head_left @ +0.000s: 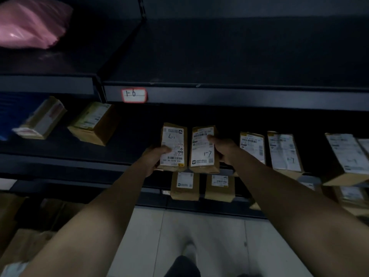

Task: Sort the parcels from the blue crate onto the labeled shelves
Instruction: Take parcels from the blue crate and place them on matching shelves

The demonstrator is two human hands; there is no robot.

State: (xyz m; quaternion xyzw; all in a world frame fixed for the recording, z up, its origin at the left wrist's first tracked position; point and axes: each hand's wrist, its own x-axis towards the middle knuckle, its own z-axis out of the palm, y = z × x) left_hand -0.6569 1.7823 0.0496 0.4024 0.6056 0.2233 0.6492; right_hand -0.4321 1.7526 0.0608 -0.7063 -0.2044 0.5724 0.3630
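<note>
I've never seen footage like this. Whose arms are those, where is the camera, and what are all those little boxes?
There is no machine here. A person wears one wide-angle camera on the head, so you look along their own bare arms at dark storage shelves. The left hand grips the left parcel, and the right hand grips the right parcel beside it. Both are small brown boxes with white shipping labels and a handwritten mark that looks like 1-7. They are held at the middle shelf, where other parcels lie in a row to the right. The shelf edge above carries a tag reading 1-6. At the upper left lies a pink bag. Two lower parcels sit on the shelf underneath.
</note>
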